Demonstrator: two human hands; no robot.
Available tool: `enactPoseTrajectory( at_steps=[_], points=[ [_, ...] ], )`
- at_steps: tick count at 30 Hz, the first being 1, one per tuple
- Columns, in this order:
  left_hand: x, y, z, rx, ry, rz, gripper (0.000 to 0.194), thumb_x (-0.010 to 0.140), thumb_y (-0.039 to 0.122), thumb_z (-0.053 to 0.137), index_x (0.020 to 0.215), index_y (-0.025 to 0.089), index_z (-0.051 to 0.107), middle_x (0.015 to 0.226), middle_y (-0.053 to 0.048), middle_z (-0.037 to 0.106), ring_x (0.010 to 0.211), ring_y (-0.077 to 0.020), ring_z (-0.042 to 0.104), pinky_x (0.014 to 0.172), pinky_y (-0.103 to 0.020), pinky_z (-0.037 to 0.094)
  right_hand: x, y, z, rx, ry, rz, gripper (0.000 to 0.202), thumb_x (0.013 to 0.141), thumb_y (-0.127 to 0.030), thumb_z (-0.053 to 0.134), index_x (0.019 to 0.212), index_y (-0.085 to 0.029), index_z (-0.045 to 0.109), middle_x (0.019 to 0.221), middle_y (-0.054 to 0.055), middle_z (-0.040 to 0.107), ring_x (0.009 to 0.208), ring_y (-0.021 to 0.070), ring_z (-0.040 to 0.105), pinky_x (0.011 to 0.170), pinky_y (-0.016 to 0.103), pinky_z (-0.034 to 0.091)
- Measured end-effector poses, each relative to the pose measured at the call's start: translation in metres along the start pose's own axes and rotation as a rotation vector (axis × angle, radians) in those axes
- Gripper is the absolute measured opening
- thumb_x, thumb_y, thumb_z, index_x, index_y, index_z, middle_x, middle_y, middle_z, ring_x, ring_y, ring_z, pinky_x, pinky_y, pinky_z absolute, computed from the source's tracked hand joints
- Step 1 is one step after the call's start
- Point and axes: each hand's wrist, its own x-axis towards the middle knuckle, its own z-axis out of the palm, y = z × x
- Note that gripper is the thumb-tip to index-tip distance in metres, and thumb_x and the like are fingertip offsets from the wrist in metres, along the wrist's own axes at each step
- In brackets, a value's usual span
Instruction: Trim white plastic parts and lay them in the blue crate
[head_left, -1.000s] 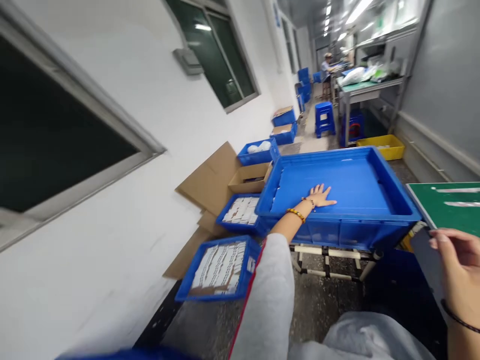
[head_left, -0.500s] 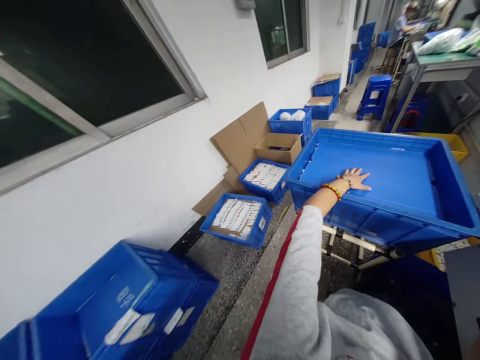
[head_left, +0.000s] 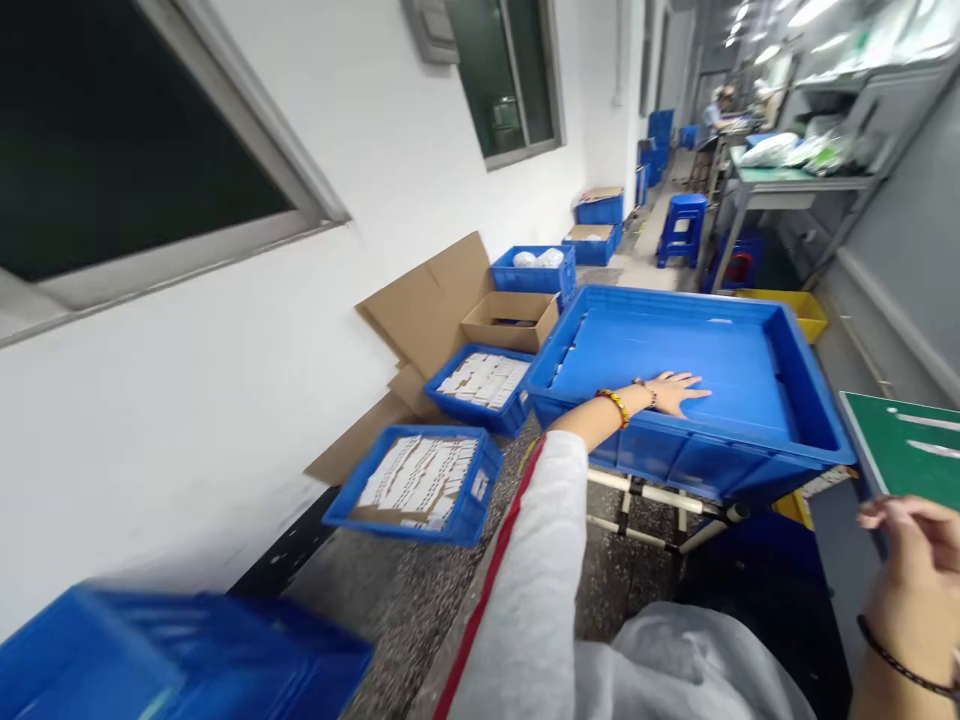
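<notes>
My left hand (head_left: 673, 391) reaches over the near side of a large blue plastic crate (head_left: 675, 455). Its fingers are spread, palm down, over the crate's flat blue inside; whether it presses on that surface I cannot tell. At the right edge, my right hand (head_left: 911, 560) is partly cut off and a little blurred. Its thumb and fingers are curled together, and anything between them is too small to make out. Just beyond it lies a green work surface (head_left: 911, 465) with thin white strips (head_left: 934, 449). The crate rests on a pale tubular frame (head_left: 660, 494).
Along the white wall stand two blue bins of white pieces (head_left: 421, 478) (head_left: 486, 380), an open cardboard box (head_left: 510, 318) and cardboard sheets (head_left: 442, 300). A blue stool (head_left: 681, 230) is farther back. Stacked blue crates (head_left: 187, 650) sit lower left. A person (head_left: 718, 112) works far off.
The view has swung to the right, bringing my right hand and the green surface into sight. My left hand stays spread over the crate's inside.
</notes>
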Motion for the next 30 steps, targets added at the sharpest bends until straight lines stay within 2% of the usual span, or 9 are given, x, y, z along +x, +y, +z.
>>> enactPoseTrajectory(
  at_steps=[3,7,13,18,21,22,25,27,30],
  points=[
    [0.005,-0.006,0.001,0.041,-0.038,0.03,0.088,0.082,0.038,0.063,0.158,0.024,0.021,0.168,-0.011,0.007,0.155,-0.0303,0.005,0.123,-0.053,0.008,-0.003,-0.012,0.006,0.008,-0.031,0.016,0.024,0.077,-0.041,0.074,0.078,-0.02,0.063,0.071,0.001,0.06,0.065,0.0174,0.056,0.068,0.035,0.045],
    [0.005,-0.008,0.002,0.068,-0.073,0.042,0.09,0.081,0.027,0.058,0.159,0.024,0.012,0.168,-0.01,0.002,0.155,-0.0285,0.0,0.124,-0.053,0.007,-0.004,-0.013,0.002,0.004,-0.047,0.022,0.026,0.081,-0.043,0.073,0.08,-0.02,0.062,0.072,0.0,0.059,0.067,0.0164,0.056,0.07,0.033,0.045],
    [-0.001,0.0,0.001,0.059,-0.076,-0.001,0.084,0.086,0.018,0.054,0.159,0.022,0.013,0.168,-0.012,0.002,0.155,-0.0299,0.0,0.125,-0.055,0.008,-0.006,-0.011,0.0,-0.022,-0.092,0.062,0.029,0.082,-0.047,0.072,0.083,-0.02,0.062,0.075,0.002,0.059,0.069,0.0172,0.056,0.069,0.032,0.045],
    [-0.01,0.009,-0.014,0.145,-0.004,-0.016,0.059,0.094,0.036,0.062,0.148,0.029,0.04,0.164,-0.01,0.023,0.148,-0.0331,0.027,0.121,-0.058,0.025,-0.006,-0.006,0.003,-0.078,-0.119,0.081,0.027,0.085,-0.048,0.067,0.085,-0.022,0.061,0.075,0.004,0.06,0.07,0.0207,0.058,0.066,0.035,0.047],
    [-0.017,0.013,-0.022,0.223,0.048,0.023,0.053,0.094,0.039,0.063,0.141,0.021,0.048,0.152,-0.012,0.042,0.136,-0.0325,0.045,0.112,-0.059,0.039,-0.01,-0.019,0.008,-0.091,-0.128,0.019,0.025,0.088,-0.045,0.064,0.081,-0.022,0.06,0.072,0.003,0.061,0.064,0.0176,0.058,0.062,0.031,0.048],
    [-0.018,0.012,-0.024,0.241,0.074,0.03,0.047,0.096,0.042,0.059,0.139,0.025,0.051,0.151,-0.012,0.043,0.134,-0.0298,0.046,0.113,-0.055,0.04,-0.011,-0.026,0.009,-0.103,-0.132,-0.012,0.024,0.089,-0.043,0.063,0.08,-0.021,0.06,0.069,0.001,0.06,0.062,0.0162,0.057,0.061,0.03,0.048],
    [-0.007,-0.001,-0.028,0.252,0.137,0.026,0.054,0.098,0.047,0.053,0.144,0.021,0.045,0.154,-0.014,0.039,0.139,-0.0326,0.042,0.115,-0.059,0.035,-0.011,-0.044,0.003,-0.148,-0.128,-0.101,0.025,0.092,-0.039,0.057,0.075,-0.021,0.057,0.068,0.001,0.06,0.062,0.0149,0.057,0.061,0.028,0.048],
    [0.006,-0.009,-0.025,0.232,0.154,0.009,0.06,0.1,0.05,0.039,0.149,0.016,0.038,0.16,-0.019,0.03,0.146,-0.0362,0.031,0.118,-0.059,0.027,-0.014,-0.049,-0.011,-0.219,-0.064,-0.072,0.024,0.091,-0.039,0.056,0.075,-0.021,0.056,0.068,0.0,0.06,0.063,0.0144,0.057,0.065,0.028,0.048],
    [0.019,-0.019,-0.018,0.187,0.155,-0.007,0.069,0.099,0.059,0.023,0.153,0.017,0.033,0.164,-0.017,0.023,0.15,-0.0364,0.024,0.119,-0.057,0.023,-0.029,-0.049,-0.038,-0.311,0.032,-0.001,0.023,0.091,-0.039,0.055,0.076,-0.022,0.055,0.067,0.0,0.058,0.062,0.0138,0.054,0.065,0.028,0.046]
  ],
)
